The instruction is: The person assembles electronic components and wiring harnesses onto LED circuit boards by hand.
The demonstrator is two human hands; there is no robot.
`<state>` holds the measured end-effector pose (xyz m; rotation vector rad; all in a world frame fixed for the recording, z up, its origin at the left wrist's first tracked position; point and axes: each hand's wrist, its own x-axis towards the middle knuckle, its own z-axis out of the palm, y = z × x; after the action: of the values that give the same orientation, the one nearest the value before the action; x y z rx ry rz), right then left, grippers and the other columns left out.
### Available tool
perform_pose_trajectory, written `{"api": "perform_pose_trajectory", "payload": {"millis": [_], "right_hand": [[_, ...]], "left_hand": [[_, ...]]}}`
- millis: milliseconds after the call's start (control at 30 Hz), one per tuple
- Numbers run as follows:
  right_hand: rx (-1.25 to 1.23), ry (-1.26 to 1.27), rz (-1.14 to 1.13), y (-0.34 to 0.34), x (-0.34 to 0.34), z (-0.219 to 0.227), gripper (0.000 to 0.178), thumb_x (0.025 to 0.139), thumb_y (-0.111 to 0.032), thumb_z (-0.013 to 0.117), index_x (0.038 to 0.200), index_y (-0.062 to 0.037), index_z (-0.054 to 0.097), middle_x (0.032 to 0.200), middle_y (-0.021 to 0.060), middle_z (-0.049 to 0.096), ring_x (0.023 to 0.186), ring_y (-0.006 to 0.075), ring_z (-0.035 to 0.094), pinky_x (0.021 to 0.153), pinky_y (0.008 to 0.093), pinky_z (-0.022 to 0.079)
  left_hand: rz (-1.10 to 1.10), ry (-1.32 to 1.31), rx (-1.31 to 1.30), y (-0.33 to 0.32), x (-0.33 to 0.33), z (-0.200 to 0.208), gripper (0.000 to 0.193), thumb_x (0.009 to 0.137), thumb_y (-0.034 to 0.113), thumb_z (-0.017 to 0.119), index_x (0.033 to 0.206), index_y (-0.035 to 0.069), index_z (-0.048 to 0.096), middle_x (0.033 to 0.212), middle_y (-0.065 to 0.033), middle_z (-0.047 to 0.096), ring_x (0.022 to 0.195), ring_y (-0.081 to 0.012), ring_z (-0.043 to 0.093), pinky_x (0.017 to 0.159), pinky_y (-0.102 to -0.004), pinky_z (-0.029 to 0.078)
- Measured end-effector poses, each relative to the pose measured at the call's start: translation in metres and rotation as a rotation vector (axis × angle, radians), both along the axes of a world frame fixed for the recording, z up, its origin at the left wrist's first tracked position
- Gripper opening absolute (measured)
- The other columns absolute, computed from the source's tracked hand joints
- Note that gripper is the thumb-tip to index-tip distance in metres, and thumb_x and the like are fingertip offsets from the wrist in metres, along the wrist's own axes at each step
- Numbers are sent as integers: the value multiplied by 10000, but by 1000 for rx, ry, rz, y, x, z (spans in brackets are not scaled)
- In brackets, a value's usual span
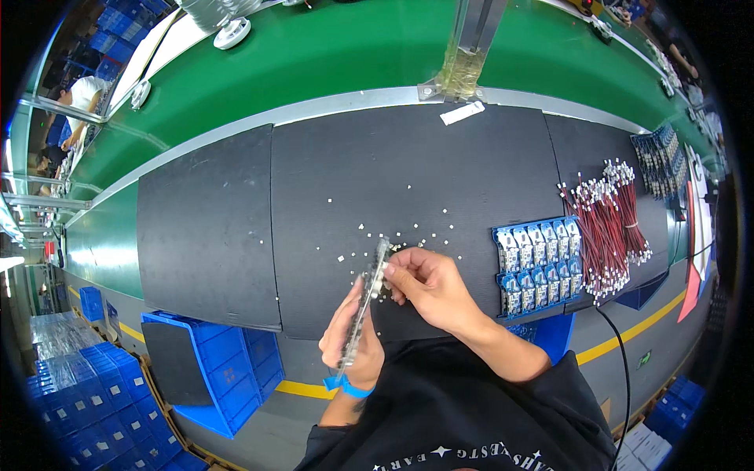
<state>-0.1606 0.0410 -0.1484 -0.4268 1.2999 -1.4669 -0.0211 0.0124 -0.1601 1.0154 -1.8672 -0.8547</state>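
A long, narrow circuit board strip [364,302] is standing almost edge-on above the near edge of the black mat [353,180], held up between both hands. The left hand [351,337] is gripping its lower end, fingers curled around the thin edge, a blue band [345,385] circling the wrist. The right hand [428,284] is pinching the strip near its upper end, thumb and fingertips pressed together on it.

Tiny white square bits [377,233] are lying scattered over the matte, slightly grainy mat just beyond the strip. To the right, a blue panel of small boards [539,265] is resting flat, and beside it bundles of red wires with white plugs [609,224] are fanning out. A small white rectangular label [462,113] is lying at the mat's far edge, by the smooth green belt [338,55]. Ribbed blue plastic crates [228,365] are sitting below the bench at left.
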Motion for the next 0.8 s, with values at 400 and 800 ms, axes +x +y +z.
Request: {"api": "perform_pose_trajectory", "payload": {"millis": [400,800], "right_hand": [[-103,27,-40,-4,3,12,112,855,-78,573,889,29,572,711,13,570,603,48,510,530,183,414],[-197,78,-166,-1,8,8,153,850,-94,588,926,35,559,757,28,583,621,43,516,542,191,426]], "left_hand": [[72,121,141,3,-3,-4,188,752,-18,640,926,-74,595,912,-189,635,812,-261,636,746,-314,483],[117,73,77,-2,-3,-5,171,765,-4,638,912,-70,578,878,-185,643,804,-243,639,733,-308,493]]}}
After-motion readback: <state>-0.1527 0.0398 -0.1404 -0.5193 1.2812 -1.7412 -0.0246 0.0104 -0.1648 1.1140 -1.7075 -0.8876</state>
